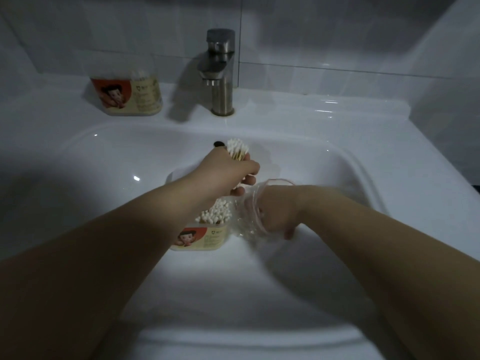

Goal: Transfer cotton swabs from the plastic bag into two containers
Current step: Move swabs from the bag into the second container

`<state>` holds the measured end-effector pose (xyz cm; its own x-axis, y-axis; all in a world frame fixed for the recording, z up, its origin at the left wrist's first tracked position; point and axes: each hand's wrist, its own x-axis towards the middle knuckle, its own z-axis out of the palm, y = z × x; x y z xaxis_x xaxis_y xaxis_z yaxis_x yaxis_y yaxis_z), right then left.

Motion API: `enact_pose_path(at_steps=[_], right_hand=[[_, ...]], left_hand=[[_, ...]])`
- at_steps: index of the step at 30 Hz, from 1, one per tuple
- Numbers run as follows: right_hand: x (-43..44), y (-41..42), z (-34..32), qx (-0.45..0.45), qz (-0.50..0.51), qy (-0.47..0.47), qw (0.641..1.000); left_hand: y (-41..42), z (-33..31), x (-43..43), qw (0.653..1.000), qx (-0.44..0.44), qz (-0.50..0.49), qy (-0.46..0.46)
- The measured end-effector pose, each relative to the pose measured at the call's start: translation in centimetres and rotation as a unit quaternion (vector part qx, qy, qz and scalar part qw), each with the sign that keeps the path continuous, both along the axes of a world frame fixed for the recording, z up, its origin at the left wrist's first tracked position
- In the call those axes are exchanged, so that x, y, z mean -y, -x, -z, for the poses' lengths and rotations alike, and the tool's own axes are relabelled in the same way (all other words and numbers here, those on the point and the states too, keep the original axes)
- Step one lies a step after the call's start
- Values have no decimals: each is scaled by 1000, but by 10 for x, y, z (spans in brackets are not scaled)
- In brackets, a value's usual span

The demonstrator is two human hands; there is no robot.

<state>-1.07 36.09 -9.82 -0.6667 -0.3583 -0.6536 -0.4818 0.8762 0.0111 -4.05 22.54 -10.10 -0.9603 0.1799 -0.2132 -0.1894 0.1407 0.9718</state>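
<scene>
Ledge container (pixel 126 96): stands on the sink's back ledge, far left, well apart from both hands. It has a cartoon label, and a few swab tips show through its clear upper part.
Basin container (pixel 207 236): sits in the basin and carries the same label. It is packed with upright cotton swabs (pixel 217 213), and the left forearm crosses in front of its left part.
Faucet (pixel 220 71): metal, on the ledge behind the basin, right of the ledge container.
Left hand (pixel 230 171): raised over the basin beyond the basin container, its fingers curled tight round a bundle of swabs.
Bundle (pixel 237 150): the white tips fan out above the fist.
Plastic bag (pixel 246 219): clear and crumpled, just right of the basin container, with its pink rim looped round the right hand.
Right hand (pixel 276 213): pointing down at the bag's mouth; blurred, so I cannot tell its grip.
Sink (pixel 363 162): white and glossy.
</scene>
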Motion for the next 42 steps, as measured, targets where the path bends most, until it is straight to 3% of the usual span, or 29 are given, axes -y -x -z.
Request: enact_pose_path(at_steps=[3,9,12,15,18,21,27,31,37,42], right_hand=[[1,7,11,-51,45,38,997],[3,8,15,-112,-111,-3,987],[-2,9,8,-130,-70,42,988],[-16,17,0,-164,33,142,976],[-30,22,-8,-186,119,268,938],[-37,21,-11,-116,219,436,865],[-31,19,-12,-57,268,532,801],[-30,20,-12,-60,288,519,802],[-30,17,-14,-53,249,555,792],[-32,19,-13,-95,244,514,817]], left_hand=[[2,-1,2,1000,-7,-9,-9],[3,0,3,1000,-13,-8,-7],[4,1,3,999,-27,-19,12],[7,2,4,997,-49,-49,31],[11,4,8,992,-75,-82,58],[14,6,10,989,-85,-100,72],[12,5,11,997,-28,-70,29],[10,4,8,998,-11,-52,-17],[8,5,6,999,-15,-28,-4],[10,4,7,998,-34,-62,7]])
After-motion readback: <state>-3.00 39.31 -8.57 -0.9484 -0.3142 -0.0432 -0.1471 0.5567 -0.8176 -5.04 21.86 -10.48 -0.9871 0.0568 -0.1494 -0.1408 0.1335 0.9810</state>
